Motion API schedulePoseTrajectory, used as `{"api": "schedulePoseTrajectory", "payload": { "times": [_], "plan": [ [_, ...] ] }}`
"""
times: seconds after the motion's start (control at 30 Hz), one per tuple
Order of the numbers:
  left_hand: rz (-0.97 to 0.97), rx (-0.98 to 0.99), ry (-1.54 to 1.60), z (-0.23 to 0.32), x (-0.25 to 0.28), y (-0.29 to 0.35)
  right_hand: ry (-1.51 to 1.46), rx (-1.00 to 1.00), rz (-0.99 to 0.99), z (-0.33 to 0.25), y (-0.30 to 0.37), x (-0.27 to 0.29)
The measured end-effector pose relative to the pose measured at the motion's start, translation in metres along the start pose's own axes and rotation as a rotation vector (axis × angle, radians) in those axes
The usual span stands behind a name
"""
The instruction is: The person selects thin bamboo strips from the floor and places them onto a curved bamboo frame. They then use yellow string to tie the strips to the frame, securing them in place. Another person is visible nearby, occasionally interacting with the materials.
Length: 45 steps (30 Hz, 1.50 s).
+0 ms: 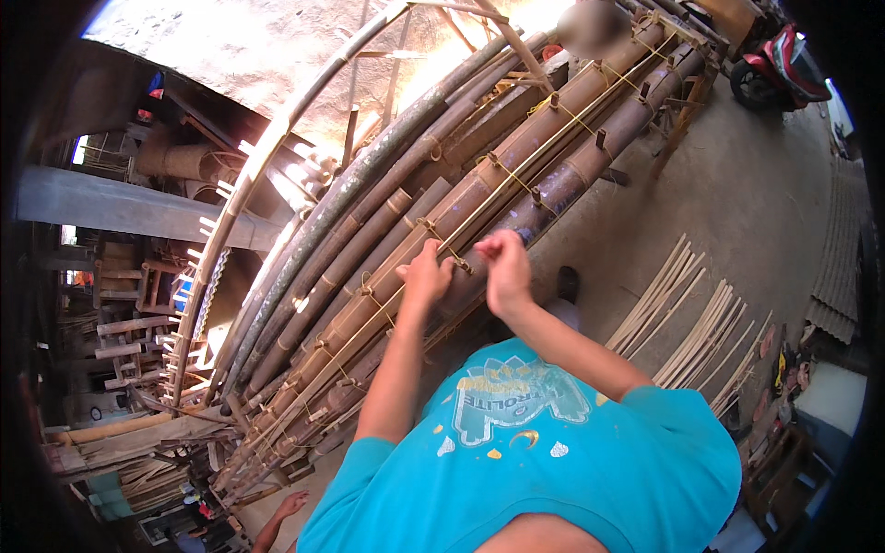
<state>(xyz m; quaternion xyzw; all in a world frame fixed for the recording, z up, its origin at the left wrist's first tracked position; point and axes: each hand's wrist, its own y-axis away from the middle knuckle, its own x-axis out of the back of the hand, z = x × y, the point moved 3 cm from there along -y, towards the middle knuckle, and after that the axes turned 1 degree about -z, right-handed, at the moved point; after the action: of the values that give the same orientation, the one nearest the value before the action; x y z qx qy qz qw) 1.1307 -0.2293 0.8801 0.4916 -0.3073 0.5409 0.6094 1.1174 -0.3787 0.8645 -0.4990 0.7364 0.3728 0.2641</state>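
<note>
Beneath my hands lie two long bamboo poles, a brown one (473, 196) and a darker, purplish one (567, 180), running side by side on a slant. Thin yellow cord (576, 120) ties them at intervals around short upright pegs (536, 195), and a thin pale strip (516, 178) lies lengthwise between them. My left hand (427, 276) rests on the brown pole beside a lashing, fingers apart. Over the dark pole, my right hand (506, 269) is closed with its fingertips pinched together. What it pinches is too small to make out.
More bamboo poles (341, 194) lie beyond, beside a curved bamboo frame with pegs (241, 189). Split bamboo strips (701, 336) are spread on the floor at right. A red motorbike (784, 69) stands far right. Another person's hand (292, 503) shows at lower left.
</note>
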Motion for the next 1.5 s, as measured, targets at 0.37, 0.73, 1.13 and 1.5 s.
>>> {"api": "schedulePoseTrajectory", "payload": {
  "times": [0.37, 0.73, 1.13, 1.5],
  "plan": [
    [0.191, -0.054, 0.273, -0.009, 0.0, -0.001, 1.788, 0.165, -0.943, 0.038, -0.083, -0.124],
    [0.191, -0.062, 0.823, -0.003, 0.018, -0.029, 1.267, 0.068, -1.288, -0.001, 0.023, 0.014],
    [0.373, -0.063, 0.426, -0.078, 0.034, -0.097, 1.506, 0.085, -1.272, 0.028, 0.096, 0.001],
    [0.111, -0.077, 0.046, -0.165, 0.03, 0.088, 0.32, -0.102, -0.456, 0.136, 0.16, -0.107]
  ]
}}
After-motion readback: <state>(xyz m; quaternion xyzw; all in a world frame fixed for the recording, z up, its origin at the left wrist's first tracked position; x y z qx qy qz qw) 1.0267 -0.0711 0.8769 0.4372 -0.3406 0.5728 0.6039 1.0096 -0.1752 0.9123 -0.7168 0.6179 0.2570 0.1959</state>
